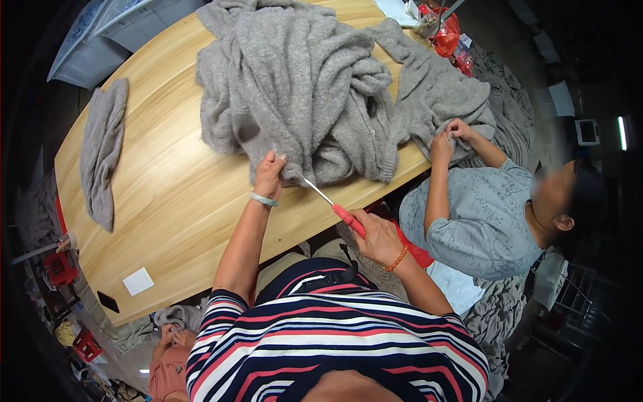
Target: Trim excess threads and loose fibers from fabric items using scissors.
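Note:
A large pile of grey knit fabric (288, 80) lies on the wooden table in front of me. My left hand (268, 171) pinches the near edge of this knit between thumb and fingers. In my right hand (378, 238) is a red-handled tool (349, 220) with a slim metal shaft. Its tip points up and left and meets the knit edge just right of my left hand; the exact shape of the tip is hidden or too small to make out.
A co-worker (475, 214) at the right handles another grey knit piece (442, 94). One folded grey piece (104, 154) lies on the table (164, 174) at left, near a white card (138, 281) and a black phone (108, 302). Pale bins (137, 27) stand far left.

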